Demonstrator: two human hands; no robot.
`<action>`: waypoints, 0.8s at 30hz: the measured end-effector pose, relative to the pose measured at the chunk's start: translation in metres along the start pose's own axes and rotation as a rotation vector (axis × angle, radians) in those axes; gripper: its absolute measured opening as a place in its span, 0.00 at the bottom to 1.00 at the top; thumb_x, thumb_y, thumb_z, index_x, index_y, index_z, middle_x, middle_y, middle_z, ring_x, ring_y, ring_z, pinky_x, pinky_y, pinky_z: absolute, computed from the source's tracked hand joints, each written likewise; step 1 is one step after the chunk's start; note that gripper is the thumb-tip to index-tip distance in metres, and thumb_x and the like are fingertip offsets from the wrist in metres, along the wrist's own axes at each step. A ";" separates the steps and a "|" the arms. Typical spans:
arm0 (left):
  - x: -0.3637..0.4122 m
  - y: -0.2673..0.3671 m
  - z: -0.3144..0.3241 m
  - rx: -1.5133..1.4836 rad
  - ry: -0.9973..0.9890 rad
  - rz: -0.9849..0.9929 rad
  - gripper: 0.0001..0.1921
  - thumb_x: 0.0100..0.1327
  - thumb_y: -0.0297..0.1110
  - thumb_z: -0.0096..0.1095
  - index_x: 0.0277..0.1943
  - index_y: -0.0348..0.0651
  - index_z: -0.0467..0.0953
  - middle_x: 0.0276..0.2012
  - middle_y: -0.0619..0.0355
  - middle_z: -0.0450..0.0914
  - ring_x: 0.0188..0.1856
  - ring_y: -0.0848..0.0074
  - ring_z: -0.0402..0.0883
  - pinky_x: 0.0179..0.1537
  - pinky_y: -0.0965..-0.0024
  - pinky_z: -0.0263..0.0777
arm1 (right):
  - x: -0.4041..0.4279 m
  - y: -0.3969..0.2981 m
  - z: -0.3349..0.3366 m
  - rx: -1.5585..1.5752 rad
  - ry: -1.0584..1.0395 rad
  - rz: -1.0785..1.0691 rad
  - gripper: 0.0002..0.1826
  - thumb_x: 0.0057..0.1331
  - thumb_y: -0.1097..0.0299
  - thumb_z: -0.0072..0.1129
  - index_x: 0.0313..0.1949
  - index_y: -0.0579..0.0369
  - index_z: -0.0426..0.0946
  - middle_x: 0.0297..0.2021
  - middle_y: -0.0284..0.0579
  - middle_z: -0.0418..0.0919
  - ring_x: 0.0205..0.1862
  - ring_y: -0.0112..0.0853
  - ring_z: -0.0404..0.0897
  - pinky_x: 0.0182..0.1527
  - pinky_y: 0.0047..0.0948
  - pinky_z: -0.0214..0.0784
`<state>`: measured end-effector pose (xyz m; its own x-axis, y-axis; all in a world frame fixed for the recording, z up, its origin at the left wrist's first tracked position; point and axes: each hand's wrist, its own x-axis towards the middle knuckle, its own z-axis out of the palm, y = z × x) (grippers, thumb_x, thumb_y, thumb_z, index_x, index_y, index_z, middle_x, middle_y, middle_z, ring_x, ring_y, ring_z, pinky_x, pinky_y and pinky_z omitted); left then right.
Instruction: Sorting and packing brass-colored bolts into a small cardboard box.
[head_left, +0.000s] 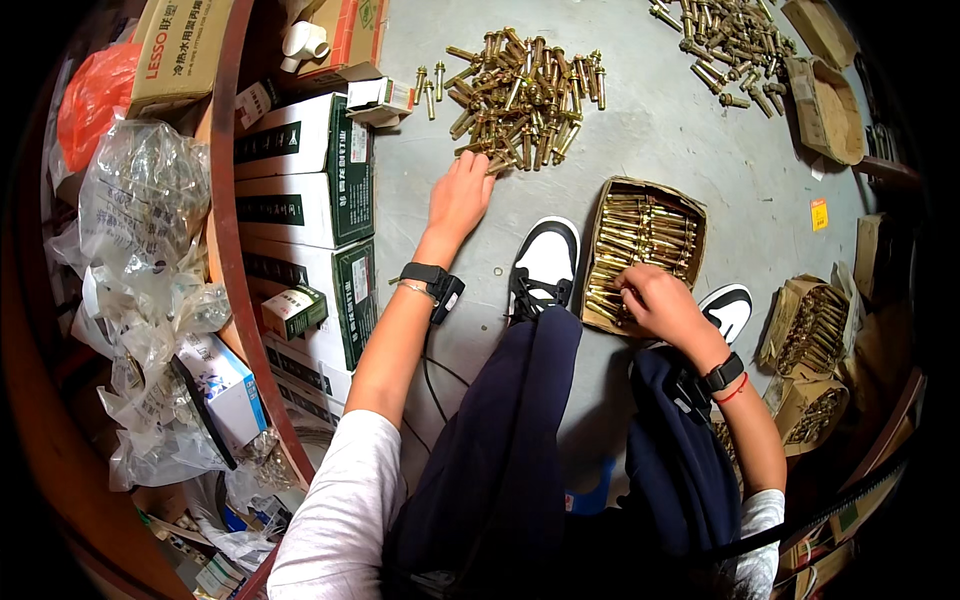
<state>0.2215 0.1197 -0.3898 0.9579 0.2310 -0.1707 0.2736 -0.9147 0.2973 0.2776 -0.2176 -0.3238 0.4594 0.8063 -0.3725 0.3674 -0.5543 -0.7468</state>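
A heap of brass-coloured expansion bolts (529, 90) lies on the grey floor ahead of me. At its near left edge is my left hand (461, 196), fingers extended and fingertips against the bolts; whether they grip one is hidden. Between my shoes stands an open cardboard box (651, 187), where more expansion bolts (637, 232) lie packed in rows. My right hand (654, 298) is over the near right part of this box, its fingers curled down at the bolts. I cannot tell if a bolt is in those fingers.
Another bolt pile (724, 45) lies far right beside open cardboard trays (825, 112). Filled boxes of bolts (814, 326) stand at right. Stacked white and green cartons (300, 187) and a shelf edge (225, 187) line the left. A black cable (431, 382) runs along the floor.
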 end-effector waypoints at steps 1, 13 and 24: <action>0.000 0.001 -0.003 -0.025 -0.006 -0.041 0.11 0.65 0.34 0.59 0.45 0.38 0.71 0.47 0.50 0.74 0.50 0.54 0.76 0.48 0.54 0.74 | -0.001 0.001 0.000 -0.012 -0.005 0.003 0.07 0.65 0.72 0.55 0.39 0.62 0.77 0.37 0.53 0.81 0.43 0.48 0.80 0.49 0.42 0.73; 0.016 -0.028 0.014 0.181 0.253 0.175 0.14 0.56 0.25 0.58 0.46 0.37 0.69 0.44 0.51 0.72 0.48 0.58 0.72 0.50 0.60 0.69 | -0.001 0.004 0.003 -0.021 -0.004 -0.016 0.07 0.65 0.72 0.55 0.40 0.62 0.77 0.37 0.53 0.81 0.43 0.48 0.80 0.49 0.42 0.74; 0.028 -0.029 0.005 0.616 0.276 0.365 0.06 0.58 0.30 0.55 0.39 0.44 0.69 0.33 0.58 0.70 0.41 0.70 0.71 0.40 0.68 0.65 | -0.001 0.002 0.003 -0.021 0.029 -0.048 0.06 0.64 0.73 0.55 0.39 0.62 0.77 0.36 0.53 0.80 0.42 0.49 0.80 0.47 0.43 0.74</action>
<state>0.2397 0.1508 -0.4073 0.9874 -0.1207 0.1022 -0.0850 -0.9498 -0.3010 0.2756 -0.2191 -0.3267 0.4636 0.8262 -0.3200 0.4068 -0.5193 -0.7516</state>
